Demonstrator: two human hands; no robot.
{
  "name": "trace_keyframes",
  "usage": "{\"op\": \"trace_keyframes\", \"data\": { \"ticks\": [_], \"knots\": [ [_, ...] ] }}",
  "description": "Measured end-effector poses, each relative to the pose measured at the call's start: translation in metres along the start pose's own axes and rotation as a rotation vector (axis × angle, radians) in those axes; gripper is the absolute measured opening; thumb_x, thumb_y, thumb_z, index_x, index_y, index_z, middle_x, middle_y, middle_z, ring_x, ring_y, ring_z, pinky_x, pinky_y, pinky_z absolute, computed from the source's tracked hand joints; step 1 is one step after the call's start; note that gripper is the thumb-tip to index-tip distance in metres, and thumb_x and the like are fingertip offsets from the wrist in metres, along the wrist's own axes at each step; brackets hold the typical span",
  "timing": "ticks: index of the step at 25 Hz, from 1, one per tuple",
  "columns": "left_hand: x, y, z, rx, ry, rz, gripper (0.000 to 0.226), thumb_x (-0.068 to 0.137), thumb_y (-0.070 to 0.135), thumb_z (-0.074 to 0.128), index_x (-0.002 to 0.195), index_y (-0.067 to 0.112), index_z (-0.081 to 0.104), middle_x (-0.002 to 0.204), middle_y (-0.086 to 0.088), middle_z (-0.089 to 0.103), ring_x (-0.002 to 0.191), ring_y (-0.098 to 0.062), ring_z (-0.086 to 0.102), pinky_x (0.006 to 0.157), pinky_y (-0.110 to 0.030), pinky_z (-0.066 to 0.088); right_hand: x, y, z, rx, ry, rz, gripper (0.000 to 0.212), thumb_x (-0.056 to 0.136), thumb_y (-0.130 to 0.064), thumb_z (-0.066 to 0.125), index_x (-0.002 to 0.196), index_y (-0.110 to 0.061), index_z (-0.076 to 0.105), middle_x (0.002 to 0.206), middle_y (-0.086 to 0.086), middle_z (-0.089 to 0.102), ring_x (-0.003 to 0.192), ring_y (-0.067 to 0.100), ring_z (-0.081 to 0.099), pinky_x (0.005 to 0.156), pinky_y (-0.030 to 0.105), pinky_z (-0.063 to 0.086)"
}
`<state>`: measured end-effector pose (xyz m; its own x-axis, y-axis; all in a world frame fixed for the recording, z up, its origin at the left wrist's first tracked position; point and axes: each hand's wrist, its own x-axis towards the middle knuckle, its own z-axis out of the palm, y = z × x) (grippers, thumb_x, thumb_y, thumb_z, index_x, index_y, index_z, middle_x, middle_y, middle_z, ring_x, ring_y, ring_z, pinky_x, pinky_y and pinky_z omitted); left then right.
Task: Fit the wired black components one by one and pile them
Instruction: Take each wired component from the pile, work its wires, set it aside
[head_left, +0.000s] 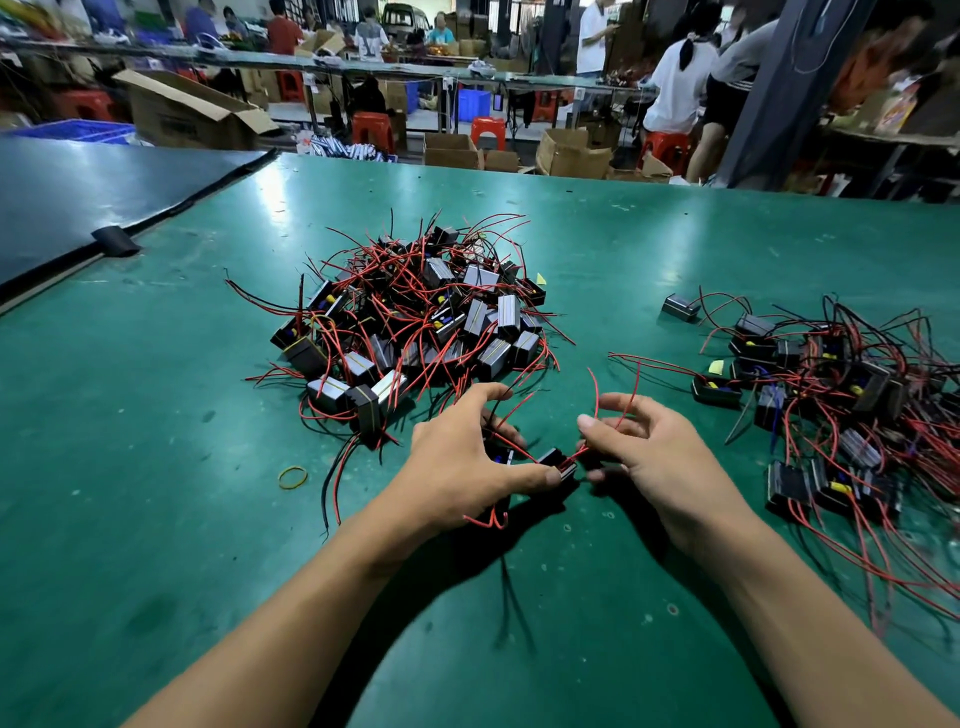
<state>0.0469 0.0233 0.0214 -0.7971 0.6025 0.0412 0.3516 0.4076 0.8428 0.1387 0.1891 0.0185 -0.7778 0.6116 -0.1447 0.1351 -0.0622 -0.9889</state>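
While leaning over the table (156, 415), gripping a black part (557, 461) in the left hand (467, 467), fingers curled round it and thumb pressing its near edge. Pinching the part's red wire (596, 395) in the right hand (665, 467), thumb and bent fingers closing on it, just beside the left. Working in front of the middle pile (415, 322), with the right pile (841, 395) well apart and a band (292, 477) lying near the left wrist.
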Motion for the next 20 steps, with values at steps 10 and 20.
{"op": "trace_keyframes", "data": {
  "ticks": [10,20],
  "knots": [
    [0.001,-0.003,-0.003,-0.038,-0.028,-0.009,0.09,0.058,0.055,0.087,0.133,0.044,0.038,0.09,0.018,0.071,0.113,-0.012,0.056,0.109,-0.043,0.035,0.001,0.002,-0.009,-0.786,0.23,-0.208,0.07,0.074,-0.042,0.083,0.132,-0.024,0.048,0.105,-0.003,0.052,0.1,0.019,0.054,0.085,0.034,0.043],
    [0.003,-0.001,-0.013,-0.075,-0.113,0.003,0.087,0.071,0.022,0.086,0.143,0.03,0.037,0.094,0.012,0.069,0.094,-0.005,0.066,0.087,-0.014,0.047,-0.023,-0.001,0.028,-0.599,-0.135,-0.81,0.012,0.09,-0.012,0.068,0.099,-0.018,0.074,0.093,-0.008,0.067,0.087,0.002,0.061,0.081,0.012,0.042]
  ]
}}
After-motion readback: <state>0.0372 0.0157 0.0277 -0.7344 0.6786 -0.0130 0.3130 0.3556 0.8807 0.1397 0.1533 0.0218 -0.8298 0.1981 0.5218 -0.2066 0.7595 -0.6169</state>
